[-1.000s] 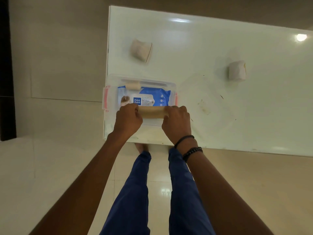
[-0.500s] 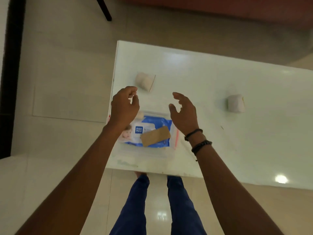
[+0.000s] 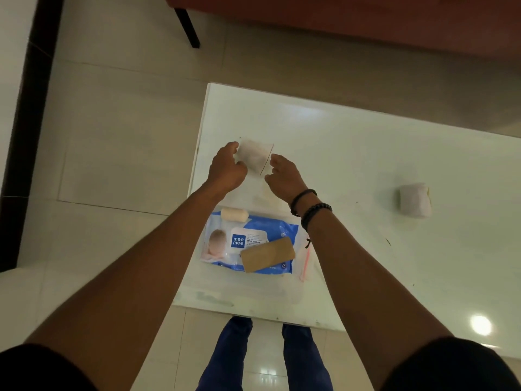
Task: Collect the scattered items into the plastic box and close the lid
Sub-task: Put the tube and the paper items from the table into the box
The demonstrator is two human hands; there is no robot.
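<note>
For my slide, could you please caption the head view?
Both hands closing on a wrapped white roll beyond the open plastic box.

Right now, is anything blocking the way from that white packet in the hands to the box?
Nothing visible does. The white packet sits between the left hand and right hand, just beyond the open plastic box, with bare table between.

A white glossy table is set on a pale tiled floor, with a dark furniture leg seen beyond.
</note>
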